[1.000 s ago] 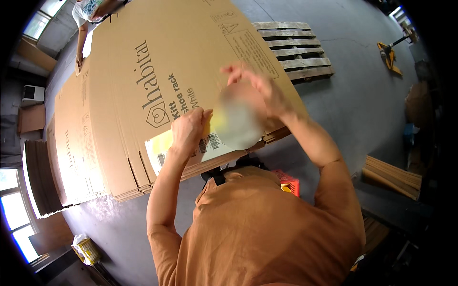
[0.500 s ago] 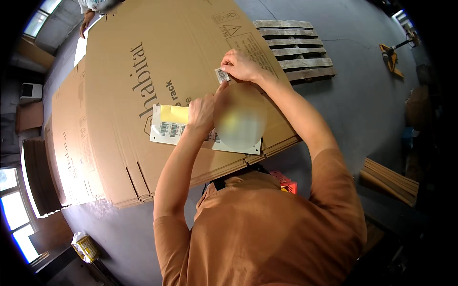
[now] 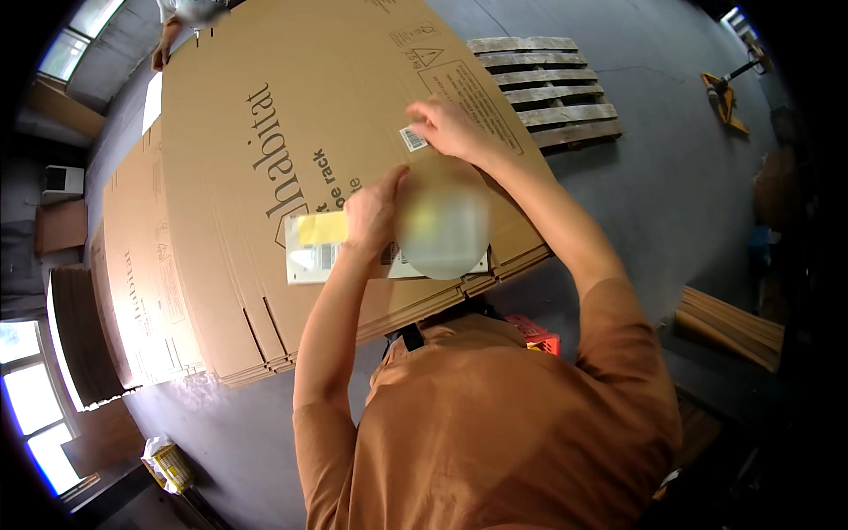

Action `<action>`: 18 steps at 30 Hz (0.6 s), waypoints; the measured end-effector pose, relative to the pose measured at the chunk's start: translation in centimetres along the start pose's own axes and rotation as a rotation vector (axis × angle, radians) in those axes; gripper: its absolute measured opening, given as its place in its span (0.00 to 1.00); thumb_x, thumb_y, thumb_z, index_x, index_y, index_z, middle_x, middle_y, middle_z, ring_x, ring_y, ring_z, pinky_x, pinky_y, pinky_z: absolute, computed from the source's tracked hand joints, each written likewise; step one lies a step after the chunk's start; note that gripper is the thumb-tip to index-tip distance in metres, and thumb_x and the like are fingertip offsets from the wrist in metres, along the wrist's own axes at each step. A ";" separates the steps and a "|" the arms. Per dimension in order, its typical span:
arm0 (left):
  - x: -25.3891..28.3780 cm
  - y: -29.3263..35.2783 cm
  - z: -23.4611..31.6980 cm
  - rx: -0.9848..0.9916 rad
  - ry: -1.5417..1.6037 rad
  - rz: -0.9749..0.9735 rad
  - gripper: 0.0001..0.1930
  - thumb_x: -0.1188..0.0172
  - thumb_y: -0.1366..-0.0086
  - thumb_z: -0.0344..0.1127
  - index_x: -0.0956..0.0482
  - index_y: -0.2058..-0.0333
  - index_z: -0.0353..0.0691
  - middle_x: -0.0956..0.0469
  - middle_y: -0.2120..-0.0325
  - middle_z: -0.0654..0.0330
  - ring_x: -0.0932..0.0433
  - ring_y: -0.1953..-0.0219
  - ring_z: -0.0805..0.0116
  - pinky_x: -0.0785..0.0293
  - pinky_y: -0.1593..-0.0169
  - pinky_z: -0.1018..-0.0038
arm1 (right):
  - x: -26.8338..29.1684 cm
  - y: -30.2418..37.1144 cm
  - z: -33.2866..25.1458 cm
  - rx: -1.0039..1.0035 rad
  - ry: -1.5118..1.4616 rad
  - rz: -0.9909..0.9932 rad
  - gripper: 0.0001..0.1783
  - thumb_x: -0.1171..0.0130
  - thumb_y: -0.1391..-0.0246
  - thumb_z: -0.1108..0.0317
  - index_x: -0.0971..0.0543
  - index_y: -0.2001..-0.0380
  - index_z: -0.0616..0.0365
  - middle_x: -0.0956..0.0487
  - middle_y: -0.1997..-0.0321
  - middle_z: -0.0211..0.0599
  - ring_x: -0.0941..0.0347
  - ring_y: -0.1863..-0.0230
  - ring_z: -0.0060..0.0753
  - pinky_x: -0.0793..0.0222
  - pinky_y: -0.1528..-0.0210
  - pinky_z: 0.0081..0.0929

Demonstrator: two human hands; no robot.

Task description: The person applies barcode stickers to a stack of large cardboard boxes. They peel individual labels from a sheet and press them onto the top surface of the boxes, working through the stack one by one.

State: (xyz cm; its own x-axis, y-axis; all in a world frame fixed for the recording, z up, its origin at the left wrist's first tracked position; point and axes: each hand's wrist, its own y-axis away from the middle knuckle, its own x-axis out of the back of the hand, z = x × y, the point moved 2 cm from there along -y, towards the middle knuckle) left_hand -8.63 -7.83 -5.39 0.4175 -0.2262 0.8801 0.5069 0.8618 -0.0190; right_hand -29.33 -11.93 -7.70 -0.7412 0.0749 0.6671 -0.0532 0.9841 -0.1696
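A small white barcode label [image 3: 412,139] lies flat on the top of a large brown cardboard carton [image 3: 221,177]. My right hand [image 3: 449,129] is at the label's right edge, its slightly blurred fingers bent and a little apart, with nothing visible in them. Nearer to me, my left hand [image 3: 371,214] is closed over a white sheet of barcode labels [image 3: 302,265], its index finger stretched forward below the stuck label. A yellow paper [image 3: 321,228] shows on the sheet's left part. A blurred round patch hides the sheet's right part and some of the left fingers.
Flat cartons are stacked under the top one. A wooden pallet [image 3: 548,93] lies on the floor to the right, with a yellow pallet jack [image 3: 724,102] beyond. At the far left corner is another person's hand [image 3: 160,58]. A red crate [image 3: 535,336] stands by my waist.
My left index finger has drawn back from the label toward me. The label sheet has shifted and turned slightly with that hand. My right fingers have loosened at the label, which stays on the carton.
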 end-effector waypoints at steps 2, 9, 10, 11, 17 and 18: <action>0.6 2.2 -0.8 0.062 0.036 0.084 0.13 0.52 0.30 0.49 0.21 0.58 0.53 0.20 0.75 0.47 0.20 0.70 0.43 0.25 0.65 0.53 | 1.5 3.9 -5.3 0.104 -0.002 -0.193 0.15 0.42 0.41 0.61 0.21 0.56 0.60 0.22 0.57 0.50 0.25 0.54 0.49 0.30 0.49 0.38; 2.3 5.2 -0.7 0.040 -0.069 0.200 0.11 0.49 0.30 0.45 0.21 0.55 0.53 0.19 0.77 0.51 0.19 0.73 0.48 0.24 0.68 0.57 | 1.2 12.4 -10.6 0.446 0.382 -0.169 0.05 0.39 0.48 0.67 0.19 0.68 0.56 0.24 0.68 0.32 0.25 0.62 0.35 0.31 0.58 0.30; 2.4 5.7 -0.6 0.039 -0.087 0.207 0.11 0.48 0.31 0.45 0.20 0.55 0.53 0.19 0.77 0.52 0.19 0.73 0.49 0.24 0.68 0.58 | 1.0 12.9 -11.2 0.466 0.416 -0.126 0.04 0.39 0.49 0.68 0.20 0.71 0.56 0.25 0.69 0.33 0.25 0.63 0.34 0.30 0.59 0.31; 2.5 6.1 -0.7 0.031 -0.097 0.204 0.11 0.48 0.30 0.45 0.21 0.54 0.53 0.19 0.77 0.52 0.19 0.73 0.48 0.24 0.68 0.57 | 1.0 13.2 -12.0 0.487 0.450 -0.085 0.04 0.39 0.50 0.68 0.21 0.74 0.55 0.25 0.70 0.33 0.25 0.63 0.33 0.29 0.60 0.32; 2.3 8.7 -0.7 0.060 -0.226 0.127 0.09 0.51 0.30 0.42 0.26 0.58 0.49 0.19 0.77 0.52 0.20 0.74 0.47 0.26 0.71 0.56 | 0.4 15.2 -14.6 0.401 0.245 -0.002 0.05 0.37 0.51 0.69 0.21 0.75 0.57 0.26 0.70 0.34 0.24 0.66 0.36 0.28 0.63 0.33; 1.8 9.4 -1.3 0.045 -0.248 0.133 0.08 0.51 0.30 0.41 0.27 0.59 0.48 0.19 0.77 0.52 0.20 0.75 0.47 0.26 0.71 0.57 | 0.8 15.4 -15.2 0.326 0.139 -0.015 0.05 0.36 0.51 0.69 0.21 0.74 0.57 0.25 0.70 0.34 0.24 0.67 0.37 0.28 0.63 0.32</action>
State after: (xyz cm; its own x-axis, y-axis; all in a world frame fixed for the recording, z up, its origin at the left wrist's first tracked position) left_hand -2.08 -0.70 -4.64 0.2784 0.0034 0.9605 0.4239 0.8969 -0.1260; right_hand -20.56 5.70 1.19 -0.6415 0.1041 0.7600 -0.2906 0.8839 -0.3664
